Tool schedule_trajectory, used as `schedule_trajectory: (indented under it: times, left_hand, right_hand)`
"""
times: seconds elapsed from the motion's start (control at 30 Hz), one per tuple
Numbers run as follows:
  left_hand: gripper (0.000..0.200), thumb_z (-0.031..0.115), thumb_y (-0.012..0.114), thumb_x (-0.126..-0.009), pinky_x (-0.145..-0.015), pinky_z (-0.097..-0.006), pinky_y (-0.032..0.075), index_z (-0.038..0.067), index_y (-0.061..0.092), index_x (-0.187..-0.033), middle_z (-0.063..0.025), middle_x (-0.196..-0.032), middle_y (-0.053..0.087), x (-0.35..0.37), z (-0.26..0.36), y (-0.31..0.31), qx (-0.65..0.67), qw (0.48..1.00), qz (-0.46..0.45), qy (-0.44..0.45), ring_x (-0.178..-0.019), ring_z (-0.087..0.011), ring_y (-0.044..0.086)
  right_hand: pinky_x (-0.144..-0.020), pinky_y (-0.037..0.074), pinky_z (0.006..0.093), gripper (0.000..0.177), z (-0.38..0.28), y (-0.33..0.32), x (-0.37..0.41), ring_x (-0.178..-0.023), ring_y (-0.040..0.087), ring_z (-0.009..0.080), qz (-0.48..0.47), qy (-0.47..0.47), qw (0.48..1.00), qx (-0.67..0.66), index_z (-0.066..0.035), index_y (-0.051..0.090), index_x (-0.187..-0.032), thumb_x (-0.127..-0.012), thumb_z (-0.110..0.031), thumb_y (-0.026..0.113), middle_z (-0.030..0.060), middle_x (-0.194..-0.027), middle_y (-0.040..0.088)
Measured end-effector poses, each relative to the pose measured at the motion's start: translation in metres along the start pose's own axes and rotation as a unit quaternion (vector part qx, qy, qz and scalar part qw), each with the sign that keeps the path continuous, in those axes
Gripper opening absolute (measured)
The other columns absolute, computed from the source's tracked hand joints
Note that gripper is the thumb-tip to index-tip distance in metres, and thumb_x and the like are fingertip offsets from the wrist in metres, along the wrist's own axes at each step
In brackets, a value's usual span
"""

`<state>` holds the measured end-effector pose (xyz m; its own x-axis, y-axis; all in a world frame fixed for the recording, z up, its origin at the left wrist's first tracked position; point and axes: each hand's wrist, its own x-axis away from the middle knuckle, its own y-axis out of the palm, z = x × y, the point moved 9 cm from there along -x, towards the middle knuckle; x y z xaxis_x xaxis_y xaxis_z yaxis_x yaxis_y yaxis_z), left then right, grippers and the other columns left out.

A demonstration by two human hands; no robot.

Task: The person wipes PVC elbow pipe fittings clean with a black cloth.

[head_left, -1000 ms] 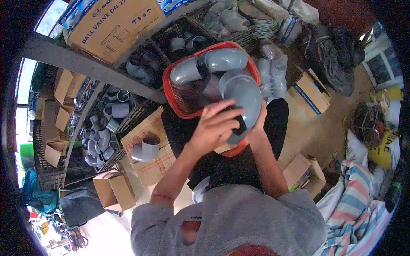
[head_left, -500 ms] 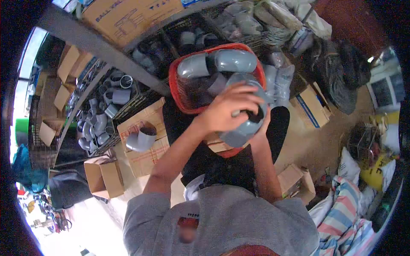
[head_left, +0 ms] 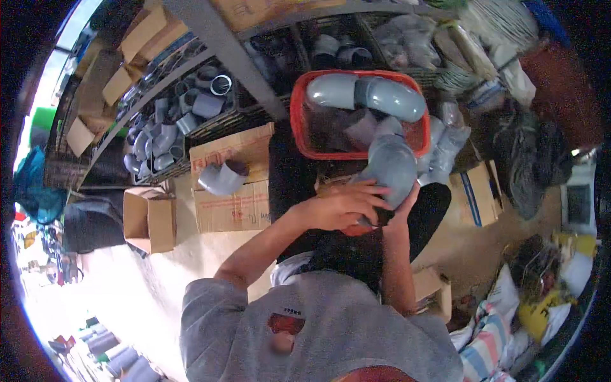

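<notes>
A large grey pipe elbow (head_left: 391,167) is between my two hands, above my lap and at the near right side of a red basket (head_left: 297,121). My left hand (head_left: 345,205) reaches to its near end with fingers bent over something dark at the opening; that dark part is too unclear to name. My right hand (head_left: 402,207) cups the elbow from the right. Inside the basket, grey pipe fittings (head_left: 331,91) lie along the far side, with another fitting (head_left: 361,127) lower down.
A grey elbow (head_left: 223,178) lies on flattened cardboard (head_left: 232,207) at the left. Beyond it are crates of grey fittings (head_left: 153,140) on a rack. An open box (head_left: 149,219) stands on the floor; wrapped fittings (head_left: 445,149) are right of the basket.
The view has shifted, so the basket appears further right. The elbow has turned, and my left hand has moved from its upper side down to its near end. My right hand still supports it.
</notes>
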<state>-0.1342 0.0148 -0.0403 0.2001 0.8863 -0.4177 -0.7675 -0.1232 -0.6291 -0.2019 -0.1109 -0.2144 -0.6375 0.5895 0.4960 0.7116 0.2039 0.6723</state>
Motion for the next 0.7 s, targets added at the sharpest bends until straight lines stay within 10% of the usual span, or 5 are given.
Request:
schedule_trajectory:
  times: [0.13,0.23,0.37,0.5,0.7]
  left_hand:
    - [0.033,0.007,0.059,-0.088,-0.119,-0.046,0.031,0.006,0.065,-0.12,-0.0149,-0.146,0.054,0.101,-0.047,-0.038,0.173,0.924,0.16,-0.301,-0.147,-0.0317,0.037]
    - [0.053,0.009,0.065,-0.091,-0.111,-0.0417,0.04,0.004,0.05,-0.141,-0.0159,-0.138,0.059,0.145,-0.03,-0.065,0.264,0.818,0.344,-0.379,-0.134,-0.0304,0.052]
    - [0.079,0.031,0.07,-0.093,-0.105,-0.0421,0.046,0.002,0.03,-0.155,-0.0143,-0.138,0.057,0.176,-0.026,-0.06,0.104,0.873,0.34,-0.335,-0.125,-0.0296,0.057]
    - [0.076,0.06,0.049,-0.1,-0.104,-0.0465,0.049,0.006,0.037,-0.152,-0.0157,-0.144,0.053,0.283,-0.053,-0.018,0.496,0.478,0.579,-0.436,-0.128,-0.0325,0.055]
    - [0.06,0.035,0.067,-0.097,-0.104,-0.0493,0.048,0.004,0.047,-0.145,-0.0122,-0.137,0.058,0.427,-0.072,-0.044,0.396,0.501,0.711,-0.295,-0.127,-0.0304,0.056]
  right_hand:
    - [-0.104,0.048,0.0534,0.074,0.007,0.057,0.024,-0.127,0.055,0.0358,-0.003,0.025,0.997,-0.066,-0.013,0.046,-0.146,-0.094,-0.066,0.04,0.0121,-0.142,0.055]
    - [-0.108,0.045,0.0523,0.078,0.045,0.063,0.014,-0.129,0.054,0.034,-0.028,0.07,0.994,-0.079,-0.014,0.044,-0.148,-0.094,-0.07,0.042,0.0121,-0.144,0.053]
    - [-0.106,0.047,0.0468,0.076,0.081,0.117,0.026,-0.126,0.056,0.0288,-0.101,0.045,0.986,0.125,-0.012,0.031,-0.156,-0.099,-0.059,0.048,0.0132,-0.143,0.053]
    - [-0.112,0.04,0.0425,0.086,0.116,0.161,0.054,-0.135,0.049,0.0285,-0.262,-0.073,0.885,0.379,-0.001,0.005,-0.16,-0.102,-0.032,0.06,0.0225,-0.152,0.043]
    - [-0.104,0.049,0.0348,0.092,0.176,0.172,0.076,-0.125,0.059,0.0251,-0.401,0.196,0.802,0.398,-0.004,0.001,-0.161,-0.099,-0.02,0.066,0.0263,-0.142,0.053]
